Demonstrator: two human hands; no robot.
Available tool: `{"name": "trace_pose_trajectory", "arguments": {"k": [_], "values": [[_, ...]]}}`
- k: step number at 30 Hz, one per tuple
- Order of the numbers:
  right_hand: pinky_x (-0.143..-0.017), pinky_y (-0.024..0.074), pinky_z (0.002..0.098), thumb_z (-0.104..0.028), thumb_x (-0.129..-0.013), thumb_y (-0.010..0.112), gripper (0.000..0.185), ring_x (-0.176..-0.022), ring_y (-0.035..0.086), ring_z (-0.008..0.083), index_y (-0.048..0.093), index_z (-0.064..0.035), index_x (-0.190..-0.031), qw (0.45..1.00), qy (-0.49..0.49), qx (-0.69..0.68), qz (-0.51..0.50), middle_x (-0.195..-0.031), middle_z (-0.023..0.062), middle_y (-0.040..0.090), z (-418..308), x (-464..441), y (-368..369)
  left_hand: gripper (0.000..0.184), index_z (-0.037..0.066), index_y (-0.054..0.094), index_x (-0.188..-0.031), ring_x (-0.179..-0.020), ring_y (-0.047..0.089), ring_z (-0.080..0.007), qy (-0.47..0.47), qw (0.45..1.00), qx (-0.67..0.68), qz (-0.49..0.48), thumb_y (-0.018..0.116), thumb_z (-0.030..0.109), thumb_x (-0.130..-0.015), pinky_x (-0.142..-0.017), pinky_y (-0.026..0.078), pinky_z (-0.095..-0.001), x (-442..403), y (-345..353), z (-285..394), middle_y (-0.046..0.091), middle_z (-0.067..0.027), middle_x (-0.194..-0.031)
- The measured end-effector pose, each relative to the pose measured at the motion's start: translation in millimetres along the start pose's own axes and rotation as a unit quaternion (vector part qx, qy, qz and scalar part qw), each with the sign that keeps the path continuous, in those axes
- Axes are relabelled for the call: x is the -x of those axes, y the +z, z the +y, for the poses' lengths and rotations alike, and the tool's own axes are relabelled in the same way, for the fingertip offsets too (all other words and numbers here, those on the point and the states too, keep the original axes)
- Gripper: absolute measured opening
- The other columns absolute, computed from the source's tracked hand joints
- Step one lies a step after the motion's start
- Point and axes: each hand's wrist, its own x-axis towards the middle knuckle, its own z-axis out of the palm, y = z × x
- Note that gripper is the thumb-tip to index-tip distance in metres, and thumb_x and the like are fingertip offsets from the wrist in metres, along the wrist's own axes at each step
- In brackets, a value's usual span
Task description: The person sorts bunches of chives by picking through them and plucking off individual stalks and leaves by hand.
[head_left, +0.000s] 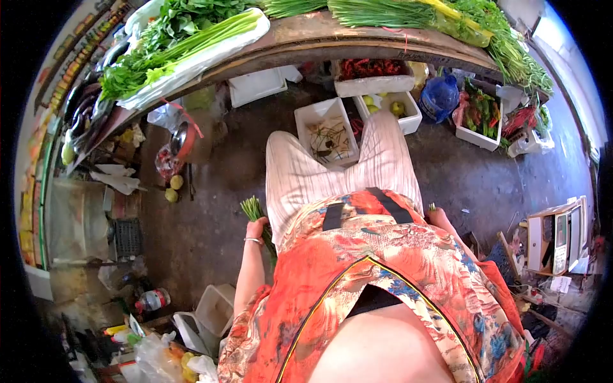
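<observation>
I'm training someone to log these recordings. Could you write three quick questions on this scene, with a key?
1. True or false: the person's left hand is empty.

2. On which of the person's sides is the bracelet?
A) right
B) left

3. Fill the gap: in the picture, the blue bag sits to the ____ of the white box with round fruit in it.

Key:
1. False; it holds green stalks.
2. B
3. right
</observation>
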Motion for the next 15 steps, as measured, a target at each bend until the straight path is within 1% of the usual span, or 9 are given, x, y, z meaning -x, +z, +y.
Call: {"name": "trace_pose_trajectory", "arguments": {"k": [1, 3, 4, 6, 8, 10, 12, 13, 15], "values": [[-0.053, 0.0450, 0.0387, -0.012, -0.079, 0.060, 0.019, -0.057, 0.058, 0.0216, 0.065, 0.0057, -0.074, 0.990, 0.072, -0.118, 0.005, -0.063, 0.0102, 0.061, -4.5, -2.2, -2.3, 0.011, -0.005, 0.064, -0.079, -0.052, 0.059, -0.0234, -0.016, 1.000, 0.019, 0.011, 0.061, 0.003, -0.072, -0.048, 0.047, -0.0345, 1.8, 1.4, -0.5, 0.062, -0.0112, -0.067], [-0.055, 0.0448, 0.0396, -0.011, -0.081, 0.057, 0.019, -0.059, 0.058, 0.0214, 0.065, 0.0052, -0.074, 0.959, 0.198, -0.198, 0.043, -0.066, 0.0113, 0.062, -39.0, 1.4, -20.7, 0.011, -0.005, 0.064, -0.079, -0.053, 0.059, -0.0235, -0.032, 0.998, 0.043, 0.023, 0.061, 0.003, -0.072, -0.048, 0.047, -0.0346, 1.1, 1.5, -4.8, 0.062, -0.0114, -0.067], [-0.055, 0.0448, 0.0396, -0.011, -0.081, 0.057, 0.019, -0.059, 0.058, 0.0214, 0.065, 0.0052, -0.074, 0.960, 0.196, -0.196, 0.043, -0.066, 0.0113, 0.062, -30.8, -4.8, -18.3, 0.011, -0.005, 0.064, -0.080, -0.053, 0.059, -0.0234, -0.029, 0.998, 0.044, 0.023, 0.062, 0.003, -0.072, -0.048, 0.047, -0.0346, -1.8, -1.3, -9.8, 0.062, -0.0116, -0.068], [-0.050, 0.0421, 0.0367, -0.011, -0.080, 0.063, 0.018, -0.056, 0.054, 0.0154, 0.066, 0.0053, -0.074, 0.950, 0.189, -0.244, 0.047, -0.064, 0.0083, 0.062, -14.8, -18.4, -11.5, 0.012, -0.005, 0.064, -0.080, -0.053, 0.059, -0.0234, -0.026, 0.998, 0.047, 0.024, 0.062, 0.003, -0.072, -0.048, 0.047, -0.0346, -2.2, -5.0, -17.8, 0.062, -0.0118, -0.068], [-0.053, 0.0438, 0.0375, -0.013, -0.081, 0.063, 0.020, -0.058, 0.055, 0.0158, 0.066, 0.0063, -0.076, 0.951, 0.191, -0.243, 0.028, -0.066, 0.0079, 0.063, -18.6, -22.4, -14.6, 0.012, -0.004, 0.065, -0.081, -0.053, 0.059, -0.0230, -0.043, 0.996, 0.075, 0.032, 0.062, 0.003, -0.071, -0.048, 0.047, -0.0342, -0.9, -8.9, -26.4, 0.062, -0.0121, -0.068], [-0.055, 0.0454, 0.0383, -0.014, -0.081, 0.063, 0.022, -0.059, 0.056, 0.0162, 0.066, 0.0072, -0.077, 0.951, 0.195, -0.241, 0.008, -0.068, 0.0074, 0.064, -25.2, -25.9, -17.0, 0.013, -0.004, 0.065, -0.081, -0.053, 0.059, -0.0229, -0.058, 0.995, 0.071, 0.034, 0.063, 0.003, -0.071, -0.048, 0.047, -0.0340, -4.9, -13.4, -37.2, 0.062, -0.0118, -0.068], [-0.063, 0.0475, 0.0411, -0.020, -0.082, 0.063, 0.027, -0.070, 0.063, 0.0230, 0.067, 0.0060, -0.083, 0.973, 0.172, -0.154, -0.005, -0.075, 0.0146, 0.067, -34.0, -24.2, -17.4, 0.013, -0.004, 0.065, -0.081, -0.054, 0.059, -0.0228, -0.091, 0.992, 0.083, 0.029, 0.064, 0.004, -0.071, -0.049, 0.047, -0.0331, -6.9, -20.1, -49.7, 0.063, -0.0107, -0.068], [-0.063, 0.0475, 0.0411, -0.020, -0.082, 0.063, 0.027, -0.070, 0.063, 0.0230, 0.067, 0.0060, -0.083, 0.973, 0.172, -0.153, -0.007, -0.075, 0.0146, 0.067, -38.8, -23.6, -17.3, 0.013, -0.004, 0.065, -0.081, -0.054, 0.059, -0.0228, -0.092, 0.992, 0.083, 0.030, 0.064, 0.004, -0.071, -0.049, 0.047, -0.0331, 1.5, -19.9, -45.2, 0.063, -0.0107, -0.068], [-0.071, 0.0472, 0.0428, -0.027, -0.084, 0.061, 0.031, -0.086, 0.066, 0.0311, 0.069, 0.0020, -0.089, 0.976, 0.199, -0.079, -0.030, -0.085, 0.0214, 0.068, -48.6, -24.8, -21.3, 0.013, -0.005, 0.065, -0.081, -0.055, 0.060, -0.0230, -0.093, 0.994, 0.044, 0.043, 0.064, 0.004, -0.071, -0.050, 0.047, -0.0330, 27.9, -14.3, -26.9, 0.063, -0.0104, -0.069]]}}
